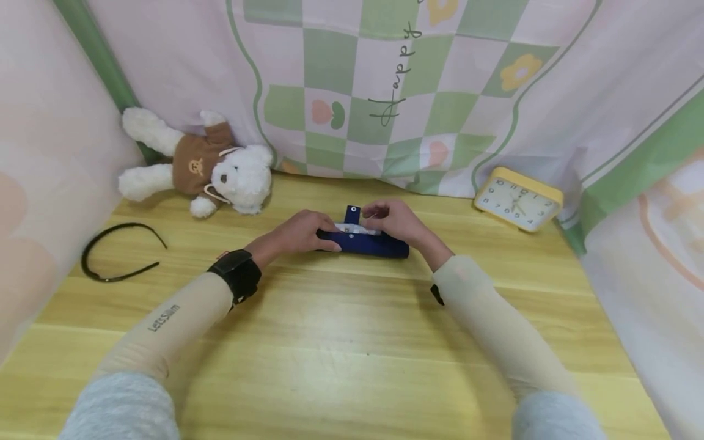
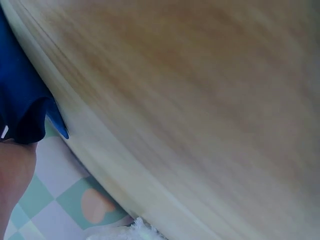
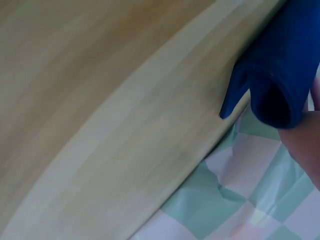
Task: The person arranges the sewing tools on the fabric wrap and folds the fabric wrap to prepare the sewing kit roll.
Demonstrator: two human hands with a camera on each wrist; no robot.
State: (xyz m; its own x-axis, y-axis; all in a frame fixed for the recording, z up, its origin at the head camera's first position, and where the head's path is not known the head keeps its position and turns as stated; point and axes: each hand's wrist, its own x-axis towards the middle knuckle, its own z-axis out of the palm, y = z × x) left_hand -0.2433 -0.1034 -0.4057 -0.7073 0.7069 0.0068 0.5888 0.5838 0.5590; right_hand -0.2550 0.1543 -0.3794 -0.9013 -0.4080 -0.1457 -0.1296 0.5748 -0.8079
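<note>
A navy blue rolled fabric pouch [image 1: 376,245] lies across the table. From its back edge stands a narrow tab [image 1: 353,214] with a metal snap, and whitish material [image 1: 359,229] shows along its top opening. My left hand [image 1: 301,232] grips the pouch's left end, thumb on the front and fingers behind. Over the right part, my right hand [image 1: 403,221] has its fingers bent close to the tab and the whitish material; whether they pinch anything is unclear. Both wrist views show an end of the rolled blue fabric [image 2: 20,85], [image 3: 285,65], with only a sliver of each hand.
On the wooden table [image 1: 330,348], a white plush bear [image 1: 200,162] in a brown top lies at the back left. A black headband [image 1: 112,227] is at the left, and a yellow-framed clock [image 1: 518,199] stands at the back right. Patterned curtains [image 1: 379,79] hang behind.
</note>
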